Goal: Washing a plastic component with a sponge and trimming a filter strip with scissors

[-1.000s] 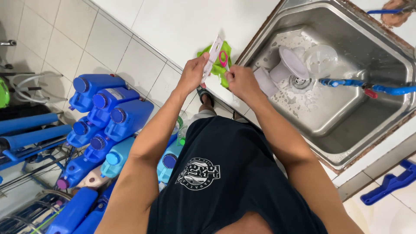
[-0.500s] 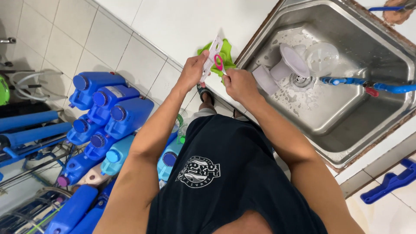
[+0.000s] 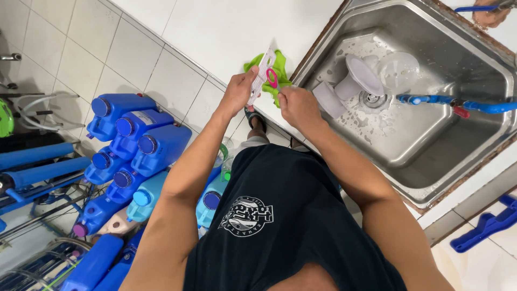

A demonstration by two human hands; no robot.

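Observation:
My left hand (image 3: 237, 92) grips a flat white plastic piece (image 3: 262, 73) with a pink ring on it, held upright over the white counter beside the sink. My right hand (image 3: 297, 106) is closed on a green cloth (image 3: 279, 66) that sits behind and against the white piece. Both hands are close together at the sink's left rim. Inside the steel sink (image 3: 431, 145) lie a white funnel-shaped part (image 3: 358, 78), a white cylinder (image 3: 329, 99) and a clear round lid (image 3: 398, 67).
A blue hose with a red valve (image 3: 458, 103) reaches into the sink. Several blue jugs (image 3: 134, 140) stand on the tiled floor to the left. Another person's hand (image 3: 487, 13) holds a blue tool at the top right. A blue plastic piece (image 3: 484, 226) lies on the floor.
The green cloth and my right hand have shifted slightly along the white piece; both hands stay at the sink's edge.

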